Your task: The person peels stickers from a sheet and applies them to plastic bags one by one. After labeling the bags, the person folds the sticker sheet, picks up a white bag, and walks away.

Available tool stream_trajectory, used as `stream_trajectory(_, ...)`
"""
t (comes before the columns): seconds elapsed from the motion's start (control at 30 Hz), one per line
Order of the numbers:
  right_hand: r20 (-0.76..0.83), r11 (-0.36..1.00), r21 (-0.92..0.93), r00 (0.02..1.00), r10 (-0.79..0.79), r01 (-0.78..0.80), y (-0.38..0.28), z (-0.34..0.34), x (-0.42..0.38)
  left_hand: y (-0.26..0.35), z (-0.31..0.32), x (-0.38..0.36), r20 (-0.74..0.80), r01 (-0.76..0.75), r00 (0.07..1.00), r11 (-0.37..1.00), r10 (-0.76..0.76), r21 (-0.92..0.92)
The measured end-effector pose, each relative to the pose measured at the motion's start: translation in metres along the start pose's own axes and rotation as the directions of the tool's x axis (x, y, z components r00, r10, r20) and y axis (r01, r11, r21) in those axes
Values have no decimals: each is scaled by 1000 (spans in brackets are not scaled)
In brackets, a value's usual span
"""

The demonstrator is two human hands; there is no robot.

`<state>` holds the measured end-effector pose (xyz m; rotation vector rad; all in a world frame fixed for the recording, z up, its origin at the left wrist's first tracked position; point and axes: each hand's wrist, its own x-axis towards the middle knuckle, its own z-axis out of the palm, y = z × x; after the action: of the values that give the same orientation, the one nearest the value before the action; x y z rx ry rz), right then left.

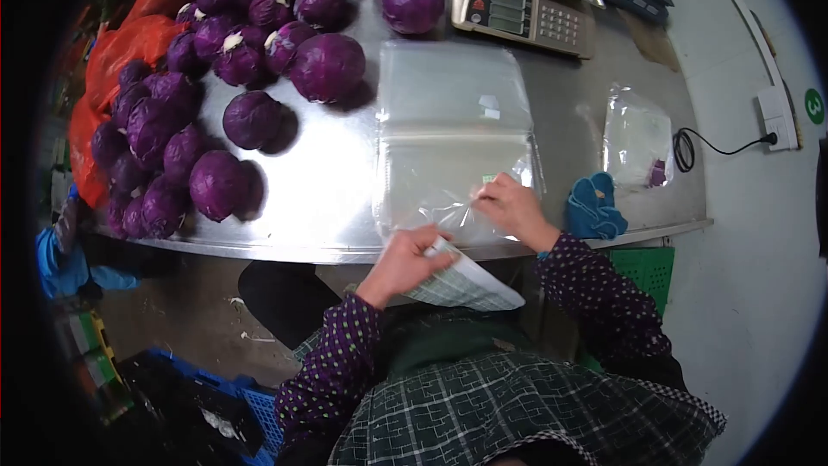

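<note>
A stack of clear plastic bags [453, 112] lies flat at the table's front edge. My right hand [513, 209] is closed in a pinch at the top bag's near part, where the film wrinkles around my fingertips. Just behind those fingers shows a small green and white label [488, 179]. My left hand [404, 266] grips a sheet of green-printed labels [470, 283], which hangs tilted over the table edge in front of my apron. Whether a loose label is also between my right fingertips, I cannot make out.
Several purple cabbages [328, 67] cover the table's left side beside red mesh bags [129, 47]. A weighing scale [522, 13] stands at the back. On the right lie a blue cloth [595, 207], another clear bag [636, 138] and a black cable [729, 148]. A blue crate [263, 414] sits below.
</note>
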<state>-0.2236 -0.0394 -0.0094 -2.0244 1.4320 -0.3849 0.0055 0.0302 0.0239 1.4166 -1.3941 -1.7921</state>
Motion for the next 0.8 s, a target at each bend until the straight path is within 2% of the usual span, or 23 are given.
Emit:
stream_trajectory(0.03, -19, 996, 38, 997, -75, 75, 5, -2, 1, 2, 6, -5, 61, -184, 982, 981, 180, 60)
stream_trajectory(0.13, 92, 997, 37, 993, -69, 65, 6, -10, 9, 5, 11, 2, 79, -90, 993, 994, 85, 58)
stream_trajectory(0.17, 86, 998, 49, 995, -53, 49, 6, -14, 15, 9, 7, 7, -4, -51, 999, 998, 52, 31)
stream_trajectory(0.2, 79, 998, 62, 997, -26, 21, 7, -20, 24, 1, 5, 13, 6, -49, 999, 998, 49, 30)
stream_trajectory(0.23, -171, 975, 220, 985, 10, 28, -10, -57, 46, -15, 1, 21, -37, -49, 998, 997, 52, 59)
stream_trajectory(0.27, -400, 932, 356, 912, 84, 71, -26, -91, 61, -26, 0, 25, -78, -48, 995, 996, 55, 81)
stream_trajectory(0.3, -402, 936, 349, 910, 102, 49, -22, -90, 56, -24, 0, 24, -58, -14, 998, 999, 16, 38)
stream_trajectory(0.33, -346, 894, 448, 924, 162, 11, -20, -89, 49, -22, 2, 21, -32, -13, 999, 999, 14, 32)
stream_trajectory(0.4, -238, 785, 619, 942, 235, -40, -15, -85, 49, -17, 3, 21, -120, -28, 992, 996, 38, 85)
stream_trajectory(0.43, -173, 722, 689, 954, 246, -61, -11, -79, 55, -21, 2, 24, -116, -11, 993, 995, 22, 95)
stream_trajectory(0.5, -86, 858, 482, 965, 246, -176, 9, -10, 36, -25, 5, 24, -95, -28, 995, 998, 33, 57)
stream_trajectory(0.53, -88, 854, 490, 965, 246, -173, 14, -5, 37, -25, 0, 25, -76, -45, 996, 998, 48, 39)
stream_trajectory(0.6, -314, 994, 92, 946, 77, -50, 23, -9, 35, -24, -2, 23, -73, -18, 997, 1000, 20, 21)
stream_trajectory(0.67, -290, 998, 14, 955, 58, -57, 27, -18, 32, -23, 0, 23, -70, -10, 998, 1000, 9, -10)
stream_trajectory(0.73, -174, 962, -244, 971, -165, 120, 13, -15, 11, -21, -1, 22, -96, -34, 995, 999, 38, 39)
stream_trajectory(0.77, -174, 964, -237, 972, -160, 117, 9, -7, 0, -17, -1, 18, -93, -27, 995, 999, 31, 42)
stream_trajectory(0.8, -136, 955, -216, 963, -234, 201, 5, 4, -9, -9, -2, 11, -44, 33, 998, 999, -34, -6)
